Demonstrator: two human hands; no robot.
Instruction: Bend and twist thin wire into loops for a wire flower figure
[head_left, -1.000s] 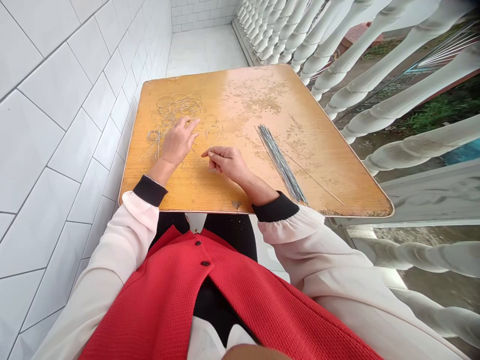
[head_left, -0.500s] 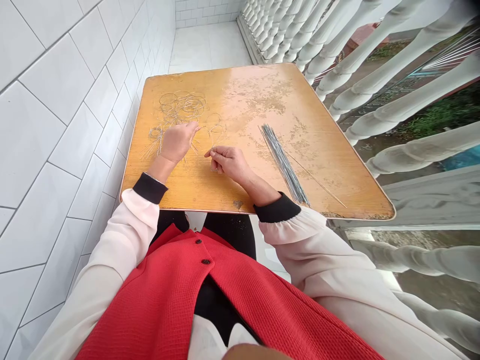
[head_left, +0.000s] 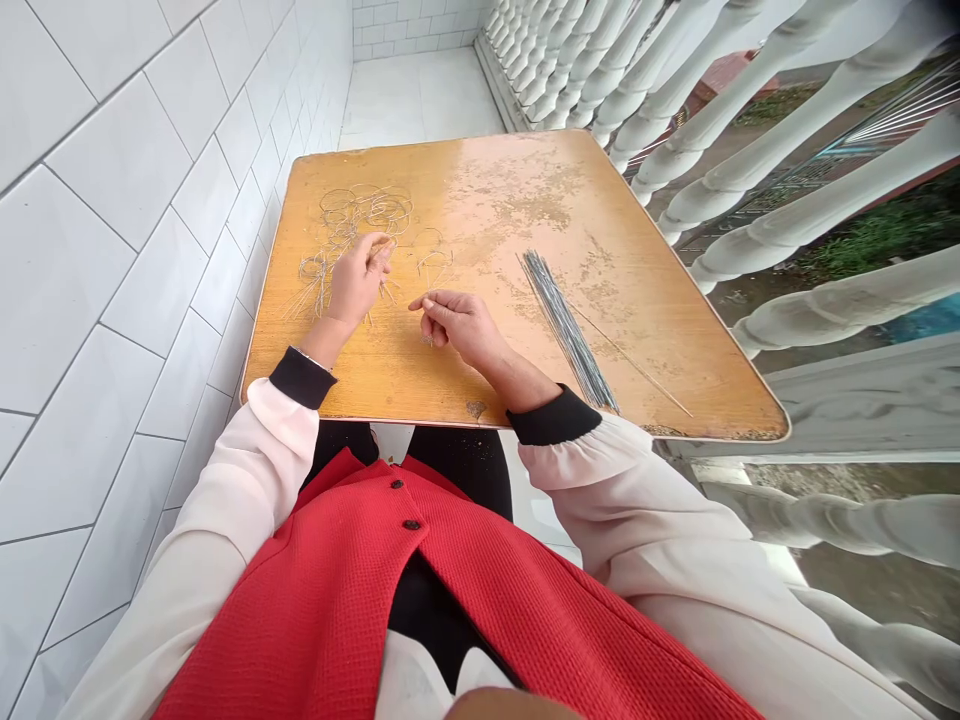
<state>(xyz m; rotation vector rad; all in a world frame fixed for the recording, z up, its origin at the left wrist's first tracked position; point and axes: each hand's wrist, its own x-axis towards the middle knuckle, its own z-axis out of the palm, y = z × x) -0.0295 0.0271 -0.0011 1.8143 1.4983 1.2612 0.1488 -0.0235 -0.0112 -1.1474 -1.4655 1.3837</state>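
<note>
My right hand point(head_left: 459, 322) pinches a thin bent wire point(head_left: 435, 262) between thumb and forefinger; its curved upper part shows just beyond the fingertips. To its left, my left hand point(head_left: 358, 283) hovers over the table with loosely curled fingers apart, and nothing shows between them. Behind the left hand lies a tangle of looped wires point(head_left: 367, 207). Another group of looped wires with straight tails point(head_left: 311, 275) lies beside the left wrist, partly hidden by that hand.
A bundle of straight grey wires point(head_left: 566, 325) lies on the right half of the wooden table point(head_left: 480, 385), with one single wire point(head_left: 637, 365) slanting away from it. A white tiled wall point(head_left: 112, 230) runs along the left, a white balustrade point(head_left: 795, 220) along the right.
My left hand has loosened from a pinch, its fingers parting and turning up slightly. My right hand stays in place with the wire.
</note>
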